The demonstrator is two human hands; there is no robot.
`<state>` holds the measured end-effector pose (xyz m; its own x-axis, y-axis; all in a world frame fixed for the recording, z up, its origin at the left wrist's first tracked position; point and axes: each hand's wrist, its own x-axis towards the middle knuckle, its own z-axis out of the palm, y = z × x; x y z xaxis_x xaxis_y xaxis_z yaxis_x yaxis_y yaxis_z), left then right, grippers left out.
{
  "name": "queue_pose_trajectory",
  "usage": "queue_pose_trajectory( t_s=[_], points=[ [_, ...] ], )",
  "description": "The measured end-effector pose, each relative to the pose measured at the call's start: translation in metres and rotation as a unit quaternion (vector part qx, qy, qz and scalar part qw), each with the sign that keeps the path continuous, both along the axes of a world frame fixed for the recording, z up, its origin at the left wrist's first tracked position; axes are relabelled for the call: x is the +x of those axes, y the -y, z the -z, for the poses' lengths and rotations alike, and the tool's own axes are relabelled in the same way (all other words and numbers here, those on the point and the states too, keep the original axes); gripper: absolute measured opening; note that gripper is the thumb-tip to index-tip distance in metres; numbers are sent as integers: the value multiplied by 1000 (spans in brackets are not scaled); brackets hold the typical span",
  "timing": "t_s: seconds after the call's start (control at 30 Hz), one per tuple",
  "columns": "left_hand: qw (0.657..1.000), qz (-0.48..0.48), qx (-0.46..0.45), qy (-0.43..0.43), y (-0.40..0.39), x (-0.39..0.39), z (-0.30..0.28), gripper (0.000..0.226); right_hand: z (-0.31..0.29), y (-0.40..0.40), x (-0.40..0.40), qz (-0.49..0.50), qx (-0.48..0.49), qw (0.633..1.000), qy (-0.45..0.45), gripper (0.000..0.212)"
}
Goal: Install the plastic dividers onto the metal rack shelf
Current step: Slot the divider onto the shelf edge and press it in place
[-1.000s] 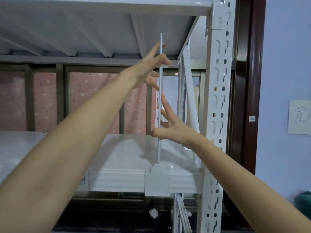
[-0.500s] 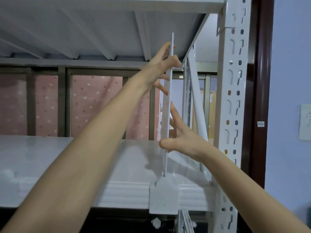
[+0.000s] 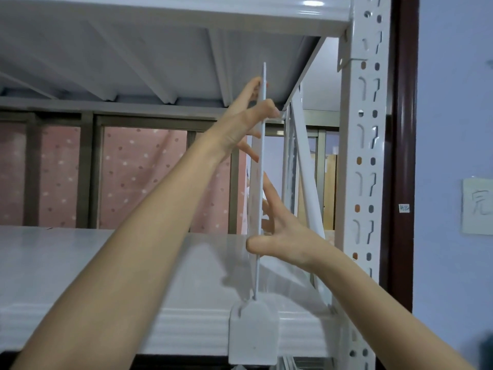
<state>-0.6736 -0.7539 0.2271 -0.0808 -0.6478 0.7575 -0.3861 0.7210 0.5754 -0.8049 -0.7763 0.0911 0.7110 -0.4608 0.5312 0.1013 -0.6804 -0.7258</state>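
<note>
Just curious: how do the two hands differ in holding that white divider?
The left hand grips the plastic divider near its top, the right hand low down. The left hand's fingers spread on its left face, the right hand's stretch up its right face. Both hook a thumb over its front edge.

Left hand and right hand pinch the upright divider on the shelf.

Pale blue wall at right carries a paper note beside a dark brown frame. Pink dotted curtain covers windows.
</note>
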Motion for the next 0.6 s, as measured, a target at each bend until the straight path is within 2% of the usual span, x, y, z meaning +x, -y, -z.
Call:
queue_pose_trajectory(
  t_s=[0.23,0.6],
  points=[
    [1000,-10,-14,-16,-10,10,6,93,3,5,5,3,-50,999,-1,109],
    [999,-25,-15,-27,-13,16,7,92,6,0,5,-2,-59,998,-18,109]
  ],
)
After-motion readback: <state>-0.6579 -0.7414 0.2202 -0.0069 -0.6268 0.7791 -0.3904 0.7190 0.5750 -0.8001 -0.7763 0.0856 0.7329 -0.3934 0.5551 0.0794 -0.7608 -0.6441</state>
